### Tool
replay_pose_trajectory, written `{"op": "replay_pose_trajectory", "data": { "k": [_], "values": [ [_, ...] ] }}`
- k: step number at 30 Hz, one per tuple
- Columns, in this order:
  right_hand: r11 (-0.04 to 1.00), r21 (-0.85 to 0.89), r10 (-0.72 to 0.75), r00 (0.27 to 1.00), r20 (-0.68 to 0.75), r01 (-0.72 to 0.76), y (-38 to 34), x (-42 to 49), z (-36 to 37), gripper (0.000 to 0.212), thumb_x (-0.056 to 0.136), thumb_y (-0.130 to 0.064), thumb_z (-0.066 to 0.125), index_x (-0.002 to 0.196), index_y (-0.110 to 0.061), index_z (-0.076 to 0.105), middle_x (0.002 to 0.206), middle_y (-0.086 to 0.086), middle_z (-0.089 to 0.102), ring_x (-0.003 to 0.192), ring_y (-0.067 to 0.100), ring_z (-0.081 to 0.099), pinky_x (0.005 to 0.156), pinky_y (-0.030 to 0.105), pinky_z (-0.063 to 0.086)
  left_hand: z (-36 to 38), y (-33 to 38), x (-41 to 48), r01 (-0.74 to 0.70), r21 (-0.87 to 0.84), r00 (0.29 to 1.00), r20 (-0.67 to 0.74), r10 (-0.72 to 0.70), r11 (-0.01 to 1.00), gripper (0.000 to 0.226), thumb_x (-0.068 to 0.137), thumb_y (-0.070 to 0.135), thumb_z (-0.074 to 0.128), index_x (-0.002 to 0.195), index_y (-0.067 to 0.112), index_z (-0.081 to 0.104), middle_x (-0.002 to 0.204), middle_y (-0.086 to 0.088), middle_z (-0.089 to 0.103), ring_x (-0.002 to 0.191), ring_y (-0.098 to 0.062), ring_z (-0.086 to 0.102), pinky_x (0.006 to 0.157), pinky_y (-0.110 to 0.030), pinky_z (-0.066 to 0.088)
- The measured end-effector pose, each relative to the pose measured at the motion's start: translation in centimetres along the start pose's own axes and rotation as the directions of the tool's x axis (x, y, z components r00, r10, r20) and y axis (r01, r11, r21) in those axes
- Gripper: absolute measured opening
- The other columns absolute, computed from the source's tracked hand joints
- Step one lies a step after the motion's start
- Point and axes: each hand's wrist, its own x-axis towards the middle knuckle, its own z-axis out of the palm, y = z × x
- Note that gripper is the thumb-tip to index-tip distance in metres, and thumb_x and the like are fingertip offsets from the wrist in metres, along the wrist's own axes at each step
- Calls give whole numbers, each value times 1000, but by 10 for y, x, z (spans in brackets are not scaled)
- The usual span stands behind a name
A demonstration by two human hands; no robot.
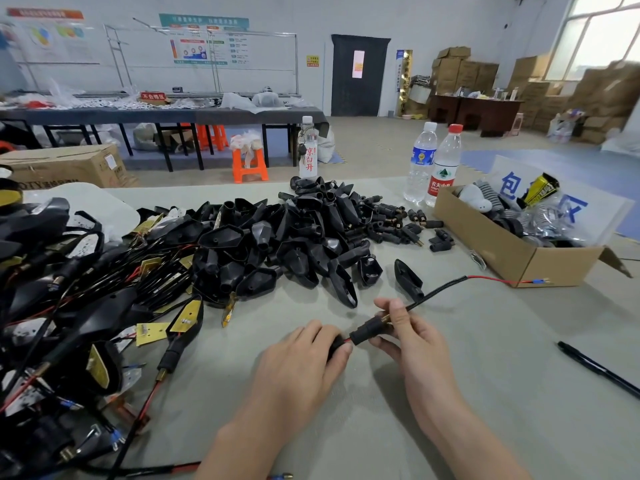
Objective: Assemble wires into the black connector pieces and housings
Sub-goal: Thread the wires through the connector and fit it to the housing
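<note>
My right hand (412,336) pinches a small black connector piece (367,330) with a brass end, low in the middle of the table. A black sleeved wire (438,292) runs out of it up and right, ending in a red lead with a blue terminal (536,281). My left hand (304,355) curls over a black housing (335,345), mostly hidden under its fingers. A short red bit of wire shows between housing and connector. A heap of black housings (277,244) lies behind the hands, with loose small connector pieces (408,226) to its right.
Assembled units with wires and brass plates pile up at the left (69,306). A cardboard box (519,251) of parts stands at the right, three water bottles (433,164) behind the heap. A black pen (599,368) lies at the right edge.
</note>
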Motion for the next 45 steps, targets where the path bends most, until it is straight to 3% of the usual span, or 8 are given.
{"op": "replay_pose_trajectory", "data": {
  "k": [8,12,17,21,32,45],
  "values": [
    [999,5,33,999,-23,-33,-3,0,-1,33,101,-37,50,99,-7,67,88,8,78,80,20,76,64,20,58,6,-3,0,-8,-11,998,-66,7,1000,56,91,66,7,105,36,52,93,14,50,91,-6,53,66,-26,44],
    [991,108,70,995,69,-78,-3,-2,3,34,94,-36,56,101,-4,65,95,9,77,90,20,75,71,21,58,5,-5,-2,15,-72,993,-116,-23,997,42,92,65,15,97,38,47,88,15,48,84,-5,50,63,-26,44],
    [986,84,131,981,141,-144,-1,-5,6,20,97,-17,61,109,-2,67,98,16,75,87,22,75,70,22,58,3,-5,-3,14,-103,990,-139,-28,995,41,92,64,18,102,39,49,88,15,50,83,-3,51,64,-27,47],
    [995,-21,102,992,81,-100,-4,-4,5,20,95,-22,65,102,-4,69,94,15,76,83,22,76,67,20,58,1,-4,-3,9,-101,991,-131,-23,995,44,92,64,16,116,44,48,94,15,52,90,-3,54,68,-28,49],
    [988,-147,59,997,52,-51,-5,-6,6,31,92,-33,66,94,-2,69,76,11,76,69,21,74,61,20,56,-1,-4,-4,2,-149,992,-124,-21,989,44,93,66,19,121,45,47,100,21,57,95,1,55,71,-26,50],
    [985,-165,59,995,74,-46,-2,-3,4,46,88,-43,67,94,2,66,74,17,74,64,24,72,59,24,57,0,-2,-2,18,-86,994,-102,-26,996,58,89,69,10,109,39,56,92,16,51,89,-2,53,69,-25,47]
  ]
}}
